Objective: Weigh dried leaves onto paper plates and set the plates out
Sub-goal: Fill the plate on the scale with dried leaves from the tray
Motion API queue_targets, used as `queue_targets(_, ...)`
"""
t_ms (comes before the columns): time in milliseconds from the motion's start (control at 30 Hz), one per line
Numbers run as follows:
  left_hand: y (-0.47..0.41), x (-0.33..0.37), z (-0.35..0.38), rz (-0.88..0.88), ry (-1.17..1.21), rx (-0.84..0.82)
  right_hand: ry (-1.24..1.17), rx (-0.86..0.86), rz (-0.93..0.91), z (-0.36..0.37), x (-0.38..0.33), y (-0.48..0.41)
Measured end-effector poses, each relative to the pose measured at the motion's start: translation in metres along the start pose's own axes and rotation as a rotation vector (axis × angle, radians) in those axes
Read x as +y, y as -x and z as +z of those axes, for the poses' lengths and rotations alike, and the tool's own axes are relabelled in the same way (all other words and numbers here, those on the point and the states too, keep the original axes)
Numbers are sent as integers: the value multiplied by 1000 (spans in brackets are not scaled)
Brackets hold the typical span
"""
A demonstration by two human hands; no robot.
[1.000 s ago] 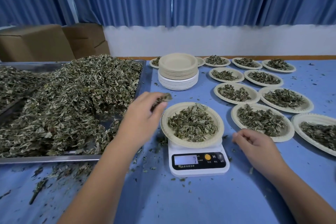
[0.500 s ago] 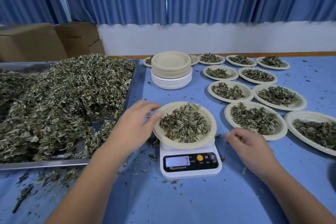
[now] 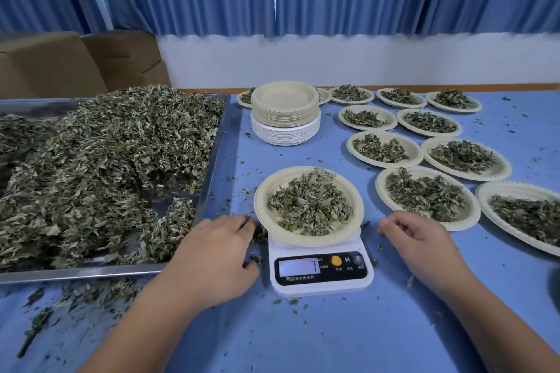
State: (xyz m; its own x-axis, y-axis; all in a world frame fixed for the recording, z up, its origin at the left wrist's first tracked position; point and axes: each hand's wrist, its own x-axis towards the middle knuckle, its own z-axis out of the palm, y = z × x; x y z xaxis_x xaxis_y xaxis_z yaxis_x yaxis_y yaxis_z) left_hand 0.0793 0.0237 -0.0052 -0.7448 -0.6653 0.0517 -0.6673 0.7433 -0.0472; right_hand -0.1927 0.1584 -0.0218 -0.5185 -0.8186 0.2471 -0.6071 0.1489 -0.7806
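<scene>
Left hand [image 3: 212, 254] has dropped from the plate [image 3: 271, 183] rim to the table [image 3: 333, 336], left of the scale [image 3: 321, 272].
Both hands lie loose and apart, holding nothing, the right hand [image 3: 421, 239] right of the scale. The dried leaves [image 3: 309, 206] sit on the plate atop it. Weighing looks about done, though the display is unreadable. The likely next move is a level lift to the filled plates [image 3: 382, 188], right of the scale.
</scene>
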Motion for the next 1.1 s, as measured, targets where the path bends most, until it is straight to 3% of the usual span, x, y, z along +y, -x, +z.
queue_targets(233, -1, 7, 2, 45, 48, 25, 6, 2, 3, 1, -3, 0)
queue_targets(733, -13, 9, 11, -59, 413, 131, 7, 5, 3, 1, -1, 1)
queue_targets(1100, -18, 11, 21, -141, 411, 221, -1, -4, 7, 1, -1, 1)
